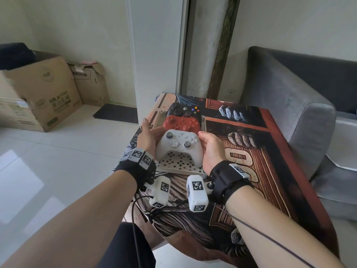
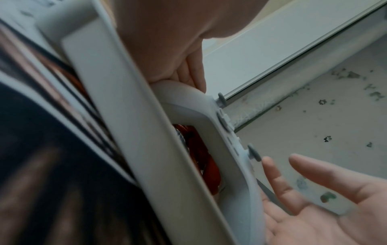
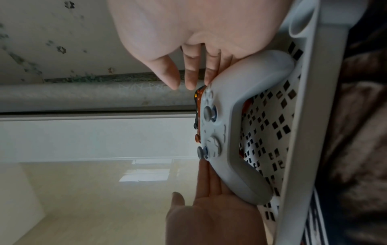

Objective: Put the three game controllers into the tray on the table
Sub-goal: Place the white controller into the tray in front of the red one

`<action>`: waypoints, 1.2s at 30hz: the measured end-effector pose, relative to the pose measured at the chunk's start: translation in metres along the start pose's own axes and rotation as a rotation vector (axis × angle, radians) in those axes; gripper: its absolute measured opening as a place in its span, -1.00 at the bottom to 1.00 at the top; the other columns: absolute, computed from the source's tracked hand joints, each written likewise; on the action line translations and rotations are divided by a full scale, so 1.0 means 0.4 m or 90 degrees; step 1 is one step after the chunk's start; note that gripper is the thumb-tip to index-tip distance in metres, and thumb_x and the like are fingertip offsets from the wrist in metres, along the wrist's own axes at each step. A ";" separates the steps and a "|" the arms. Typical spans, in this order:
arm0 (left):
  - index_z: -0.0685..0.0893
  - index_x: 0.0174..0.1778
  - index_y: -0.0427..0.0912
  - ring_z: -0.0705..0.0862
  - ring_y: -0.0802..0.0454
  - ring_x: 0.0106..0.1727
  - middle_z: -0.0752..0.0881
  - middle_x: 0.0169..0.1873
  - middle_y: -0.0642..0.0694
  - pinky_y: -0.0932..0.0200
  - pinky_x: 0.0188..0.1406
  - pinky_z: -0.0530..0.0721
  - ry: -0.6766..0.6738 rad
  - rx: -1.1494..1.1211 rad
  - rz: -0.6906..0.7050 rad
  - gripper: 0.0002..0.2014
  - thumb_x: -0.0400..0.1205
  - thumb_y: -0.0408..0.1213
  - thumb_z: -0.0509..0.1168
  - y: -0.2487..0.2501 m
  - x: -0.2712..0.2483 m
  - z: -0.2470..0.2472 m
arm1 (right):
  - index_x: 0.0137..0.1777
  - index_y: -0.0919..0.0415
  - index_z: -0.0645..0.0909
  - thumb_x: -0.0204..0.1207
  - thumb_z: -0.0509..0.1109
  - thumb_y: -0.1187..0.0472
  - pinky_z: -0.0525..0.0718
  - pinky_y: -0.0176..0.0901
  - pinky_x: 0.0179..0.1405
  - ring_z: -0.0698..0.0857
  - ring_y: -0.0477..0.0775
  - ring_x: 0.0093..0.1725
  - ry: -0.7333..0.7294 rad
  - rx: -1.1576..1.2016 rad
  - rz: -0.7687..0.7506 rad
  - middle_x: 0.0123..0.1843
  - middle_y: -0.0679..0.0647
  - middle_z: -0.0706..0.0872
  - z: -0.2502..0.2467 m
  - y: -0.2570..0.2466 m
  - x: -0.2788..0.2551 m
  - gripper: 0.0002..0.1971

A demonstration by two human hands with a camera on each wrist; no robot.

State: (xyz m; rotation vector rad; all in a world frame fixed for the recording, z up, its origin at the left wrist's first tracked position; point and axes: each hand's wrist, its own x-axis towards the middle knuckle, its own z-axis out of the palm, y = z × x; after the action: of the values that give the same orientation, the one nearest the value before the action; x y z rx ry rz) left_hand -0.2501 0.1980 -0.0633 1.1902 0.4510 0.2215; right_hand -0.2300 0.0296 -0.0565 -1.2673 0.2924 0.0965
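White plastic game controller (image 1: 178,147) sits in the perforated white plastic tray (image 1: 174,163) on the patterned desk (image 1: 274,171), w/ red (image 1: 181,123) & black (image 1: 184,109) controllers behind it in the tray. Left hand (image 1: 147,139) & right hand (image 1: 211,149) flank its handles, fingers straight, grip holding nothing. Prob. light, rigid, smooth shell; best held by both handles, not sticks.

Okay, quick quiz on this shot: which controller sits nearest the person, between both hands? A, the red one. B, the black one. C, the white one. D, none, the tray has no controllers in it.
C: the white controller lies at the near end of the tray, flanked by the left hand and right hand, with the red controller and then the black controller beyond it.
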 end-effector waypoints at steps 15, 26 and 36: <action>0.77 -0.08 -0.19 0.77 -0.03 -0.01 0.81 0.10 -0.24 0.05 0.17 0.64 0.092 0.024 0.005 -0.31 0.70 0.32 -0.05 0.058 0.023 -0.050 | 0.18 0.16 0.68 0.50 0.36 0.19 0.50 -0.15 0.18 0.63 0.03 0.17 0.027 -0.028 -0.019 0.30 0.18 0.71 -0.060 -0.043 0.014 -0.73; 0.60 0.40 -0.37 0.68 -0.03 -0.14 0.67 0.07 -0.20 0.08 -0.22 0.56 0.053 0.093 -0.125 -0.15 0.68 0.38 -0.06 0.074 -0.004 -0.046 | 0.05 0.02 0.68 0.38 0.35 0.00 0.50 0.13 0.48 0.65 0.05 0.29 -0.032 -0.029 0.081 0.44 0.07 0.67 -0.053 -0.030 -0.018 -0.73; 0.63 0.38 -0.36 0.70 -0.03 -0.13 0.72 0.29 -0.27 0.08 -0.25 0.55 0.025 0.055 -0.117 -0.15 0.62 0.42 0.06 0.050 -0.017 0.039 | 0.12 0.22 0.67 0.69 0.20 0.19 0.58 -0.26 -0.06 0.65 -0.12 -0.10 0.003 -0.020 0.073 0.07 -0.03 0.70 -0.116 -0.077 -0.008 -0.77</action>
State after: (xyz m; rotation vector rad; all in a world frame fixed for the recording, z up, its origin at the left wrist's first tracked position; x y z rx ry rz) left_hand -0.2477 0.1893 -0.0385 1.2220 0.6051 0.0678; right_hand -0.2335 -0.0232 -0.0395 -1.2818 0.3694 0.1972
